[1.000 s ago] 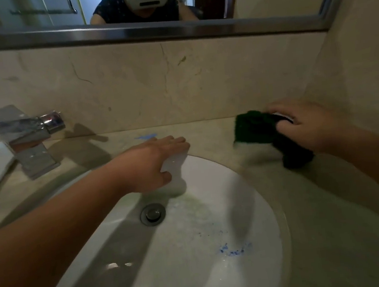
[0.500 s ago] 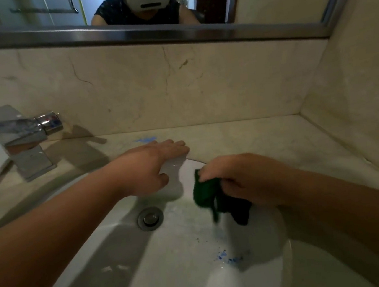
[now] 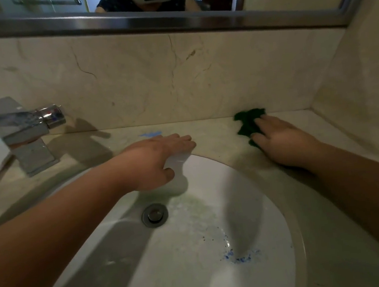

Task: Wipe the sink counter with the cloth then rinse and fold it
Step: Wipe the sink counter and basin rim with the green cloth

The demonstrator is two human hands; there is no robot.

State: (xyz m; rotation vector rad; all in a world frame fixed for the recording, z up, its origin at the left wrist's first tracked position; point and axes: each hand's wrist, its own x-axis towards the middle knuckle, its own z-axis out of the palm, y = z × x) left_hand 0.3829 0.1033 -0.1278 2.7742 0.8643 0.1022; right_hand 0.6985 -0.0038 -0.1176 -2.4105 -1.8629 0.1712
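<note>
1. The right hand (image 3: 281, 141) lies palm down on the beige stone surface (image 3: 218, 137), to the right of the basin. Its fingers are stretched out flat and press on the cloth rather than curling round it.
2. The dark green cloth (image 3: 248, 122) is bunched up on the surface near the back right corner, close to the backsplash (image 3: 152, 81). Part of it is under the right hand's fingers and the rest sticks out beyond them.
3. The left hand (image 3: 159, 161) rests on the far rim of the white sink (image 3: 196, 249). Its fingers lie straight across the rim onto the surface, its thumb hangs inside the basin, and it holds nothing.
4. A blue smear (image 3: 150, 133) marks the surface just beyond the left hand's fingertips.
5. Blue specks (image 3: 240, 257) are scattered low in the basin on the near right side, well apart from the metal drain (image 3: 155, 215).
6. A chrome faucet (image 3: 20, 133) stands on the surface at the left.
7. A mirror with a metal frame (image 3: 169, 23) runs along the top, above the backsplash.
</note>
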